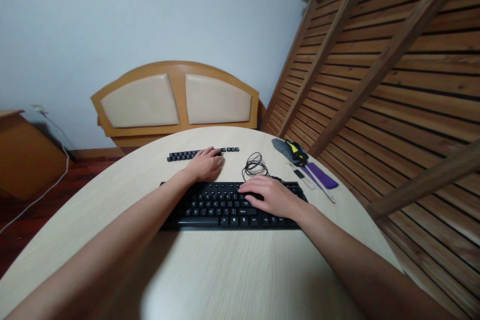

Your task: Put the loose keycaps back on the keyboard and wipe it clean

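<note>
A black keyboard lies on the pale round table in front of me, with keys in place across the part I can see. Beyond it are rows of loose black keycaps. Over the right part of those rows, my left hand reaches with fingers spread, its fingertips at a few dark keycaps. Whether it touches one is hard to make out. My right hand rests on the keyboard's right side, fingers stretched out over the keys and covering some of them.
Behind the keyboard a thin black cable lies coiled. To the right are a grey cloth item with a black-and-yellow thing on it, a purple strip, a small brush and a thin rod. Wooden slats rise beside the table.
</note>
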`<state>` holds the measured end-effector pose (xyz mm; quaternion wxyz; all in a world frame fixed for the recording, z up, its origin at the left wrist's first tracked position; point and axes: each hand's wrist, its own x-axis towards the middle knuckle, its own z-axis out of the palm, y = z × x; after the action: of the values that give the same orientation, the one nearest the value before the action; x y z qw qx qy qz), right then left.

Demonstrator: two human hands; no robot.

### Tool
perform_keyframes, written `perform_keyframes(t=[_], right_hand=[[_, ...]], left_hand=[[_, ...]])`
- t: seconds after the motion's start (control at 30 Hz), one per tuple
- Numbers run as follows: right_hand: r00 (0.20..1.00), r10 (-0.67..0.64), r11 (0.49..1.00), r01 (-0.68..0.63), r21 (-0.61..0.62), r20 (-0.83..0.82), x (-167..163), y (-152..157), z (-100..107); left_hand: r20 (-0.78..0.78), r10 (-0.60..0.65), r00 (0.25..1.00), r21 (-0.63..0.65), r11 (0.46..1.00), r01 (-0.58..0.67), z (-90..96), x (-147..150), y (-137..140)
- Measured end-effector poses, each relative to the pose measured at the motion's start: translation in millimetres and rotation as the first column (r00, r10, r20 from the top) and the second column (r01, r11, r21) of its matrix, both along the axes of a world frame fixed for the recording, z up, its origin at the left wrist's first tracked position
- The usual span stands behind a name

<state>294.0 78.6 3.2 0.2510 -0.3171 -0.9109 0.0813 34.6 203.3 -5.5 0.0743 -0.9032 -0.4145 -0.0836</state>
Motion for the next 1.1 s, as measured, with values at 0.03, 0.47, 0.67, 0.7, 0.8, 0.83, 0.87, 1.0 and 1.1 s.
perform_keyframes(t=[0.03,0.47,0.67,0.7,0.8,0.83,0.87,1.0,1.1], right_hand=[[1.0,0.0,1.0,0.0,-0.001,0.0,0,0,0],[1.0,-0.007,1.0,0.007,-0.003,-0.003,-1,0,1],[1.0,-0.007,1.0,0.007,0.0,0.004,0,0,0],[1.0,-0.007,1.0,0.007,-0.001,0.006,0,0,1],[1.0,-0.011,1.0,0.011,0.003,0.008,-1,-1,2],[1.0,-0.015,1.0,0.015,0.007,0.013,-1,-1,3],[1.0,-0.018,1.0,0.018,0.012,0.02,-2,-1,3],[0.999,-0.027,0.999,0.025,0.045,0.045,-3,-2,2],[0.998,-0.024,0.998,0.021,0.057,0.052,-4,-4,3]], left_hand=[[-0.005,-0.001,1.0,-0.003,1.0,0.001,-1.1,1,1],[0.094,-0.04,0.995,-0.067,0.997,0.046,7.3,8,-7],[0.244,0.058,0.968,-0.16,0.987,-0.019,12.4,13,-17],[0.279,0.077,0.957,-0.179,0.983,-0.027,12.9,14,-21],[0.385,0.121,0.915,-0.24,0.97,-0.027,13.6,17,-43],[0.414,0.126,0.901,-0.26,0.966,-0.016,13.3,18,-53],[0.438,0.127,0.89,-0.28,0.96,0.0,12.6,18,-63],[0.559,0.121,0.821,-0.334,0.939,0.089,7.3,18,-97],[0.649,0.059,0.758,-0.28,0.946,0.166,2.7,15,-107]])
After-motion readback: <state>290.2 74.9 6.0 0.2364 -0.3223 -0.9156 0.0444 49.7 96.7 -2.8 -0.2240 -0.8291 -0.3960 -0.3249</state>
